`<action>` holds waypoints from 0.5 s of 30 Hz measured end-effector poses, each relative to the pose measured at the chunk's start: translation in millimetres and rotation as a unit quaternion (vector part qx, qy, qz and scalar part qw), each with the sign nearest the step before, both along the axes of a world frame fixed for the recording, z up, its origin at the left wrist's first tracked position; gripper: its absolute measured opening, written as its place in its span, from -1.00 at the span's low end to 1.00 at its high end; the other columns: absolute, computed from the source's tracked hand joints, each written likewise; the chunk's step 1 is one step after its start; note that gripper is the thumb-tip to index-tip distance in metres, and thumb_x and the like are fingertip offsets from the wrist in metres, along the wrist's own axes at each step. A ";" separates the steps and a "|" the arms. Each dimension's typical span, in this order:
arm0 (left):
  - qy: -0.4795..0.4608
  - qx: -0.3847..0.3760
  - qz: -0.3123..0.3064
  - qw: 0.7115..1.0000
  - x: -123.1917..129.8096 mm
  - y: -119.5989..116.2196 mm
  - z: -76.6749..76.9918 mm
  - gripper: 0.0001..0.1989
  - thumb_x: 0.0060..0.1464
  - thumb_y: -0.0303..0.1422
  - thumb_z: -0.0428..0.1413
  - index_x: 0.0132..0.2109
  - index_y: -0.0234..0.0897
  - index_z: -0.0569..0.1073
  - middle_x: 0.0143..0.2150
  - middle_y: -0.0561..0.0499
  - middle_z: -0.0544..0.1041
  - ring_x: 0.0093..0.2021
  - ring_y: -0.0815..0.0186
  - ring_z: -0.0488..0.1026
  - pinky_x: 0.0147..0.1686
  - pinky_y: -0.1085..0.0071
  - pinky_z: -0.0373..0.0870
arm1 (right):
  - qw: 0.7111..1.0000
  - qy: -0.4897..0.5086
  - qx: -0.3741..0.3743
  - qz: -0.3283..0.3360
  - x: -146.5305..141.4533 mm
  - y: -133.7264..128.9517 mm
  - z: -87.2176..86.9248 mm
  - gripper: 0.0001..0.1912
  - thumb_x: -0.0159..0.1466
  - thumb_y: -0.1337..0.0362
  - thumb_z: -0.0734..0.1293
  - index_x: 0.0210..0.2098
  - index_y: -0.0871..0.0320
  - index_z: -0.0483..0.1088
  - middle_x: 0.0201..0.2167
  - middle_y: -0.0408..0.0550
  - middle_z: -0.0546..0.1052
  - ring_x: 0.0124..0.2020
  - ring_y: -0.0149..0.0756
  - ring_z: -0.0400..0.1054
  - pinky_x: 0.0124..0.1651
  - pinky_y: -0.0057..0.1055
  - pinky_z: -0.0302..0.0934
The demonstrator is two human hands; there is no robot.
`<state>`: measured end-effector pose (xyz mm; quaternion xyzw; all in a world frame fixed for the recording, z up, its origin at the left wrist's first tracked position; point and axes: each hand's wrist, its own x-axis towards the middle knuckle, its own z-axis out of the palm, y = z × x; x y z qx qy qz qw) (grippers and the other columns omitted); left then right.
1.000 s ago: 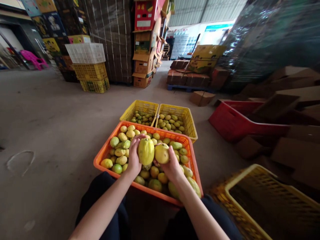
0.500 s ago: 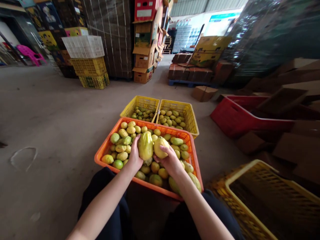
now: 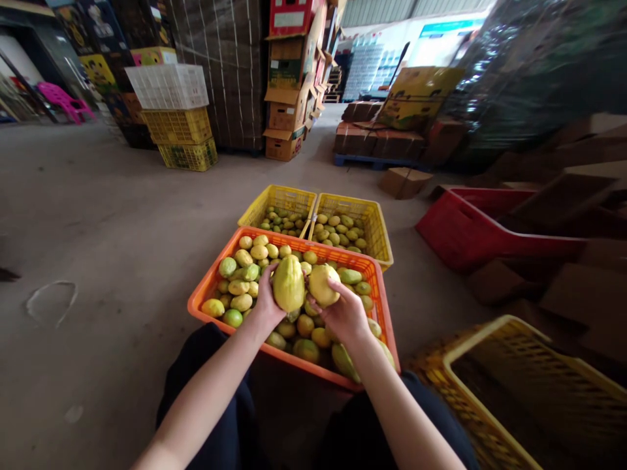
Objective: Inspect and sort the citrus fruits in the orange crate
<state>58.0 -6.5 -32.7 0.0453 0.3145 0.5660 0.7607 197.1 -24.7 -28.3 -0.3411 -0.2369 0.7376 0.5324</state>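
Note:
An orange crate point(image 3: 213, 277) full of yellow-green fruit stands in front of my knees. Above its middle, my left hand point(image 3: 268, 303) holds a large ribbed yellow-green fruit point(image 3: 289, 284) upright, fingers along its left side. Beside it, my right hand point(image 3: 345, 313) grips a rounder pale yellow fruit point(image 3: 323, 285) from the right and below. A narrow gap shows between the two held fruits. Parts of the fingers are hidden behind the fruits.
Two yellow crates point(image 3: 252, 207) with smaller fruit touch the far side of the orange one. At right are a red crate point(image 3: 455, 228), an empty-looking yellow crate point(image 3: 460, 339) and cardboard pieces point(image 3: 494, 282). Stacked boxes point(image 3: 284, 117) stand further back.
The right hand has turned its fruit and moved it slightly right, and the gap between the two fruits has widened. The left-hand fruit has turned a little. The whole view has shifted slightly.

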 end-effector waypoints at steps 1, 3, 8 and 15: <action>-0.026 0.001 -0.007 1.000 -0.4 -1.6 2.3 -0.69 0.11 -0.18 0.04 -0.18 -0.33 0.49 -0.31 -0.10 0.59 -0.10 0.13 0.59 -0.01 0.26 0.51 | 0.999 -0.029 0.014 -0.020 -0.1 -0.3 -1.6 -0.61 -0.05 0.16 0.55 -0.27 0.10 0.46 -0.34 -0.12 0.59 -0.44 -0.32 0.43 -0.50 -0.46 0.33; -0.076 0.015 -0.035 0.996 -1.5 -5.2 6.1 -0.65 0.12 -0.16 0.01 -0.14 -0.34 0.50 -0.24 -0.12 0.61 -0.04 0.10 0.58 0.01 0.22 0.50 | 0.988 -0.121 0.061 -0.078 -1.5 -1.8 -5.5 -0.55 -0.02 0.09 0.57 -0.18 0.05 0.44 -0.29 -0.16 0.57 -0.31 -0.29 0.47 -0.32 -0.42 0.41; -0.093 0.064 -0.058 0.992 0.4 -7.9 -0.5 -0.60 0.08 -0.18 0.04 -0.04 -0.33 0.51 -0.16 -0.10 0.63 0.05 0.07 0.54 0.08 0.20 0.46 | 0.897 -0.355 0.232 -0.120 -6.3 -6.1 -19.1 -0.29 0.19 -0.08 0.42 0.26 -0.03 0.23 0.19 -0.02 0.41 0.28 -0.08 0.25 0.35 -0.07 0.15; 0.021 0.161 -0.062 0.985 3.7 -6.5 -16.9 -0.39 -0.04 -0.03 0.14 0.10 -0.27 0.50 -0.08 -0.08 0.63 0.13 0.00 0.49 0.12 0.20 0.41 | 0.726 -0.557 0.395 -0.081 -17.8 -15.4 -42.1 -0.23 0.25 -0.06 0.37 0.37 -0.02 0.13 0.47 0.11 -0.04 0.50 0.20 -0.24 0.40 0.27 -0.07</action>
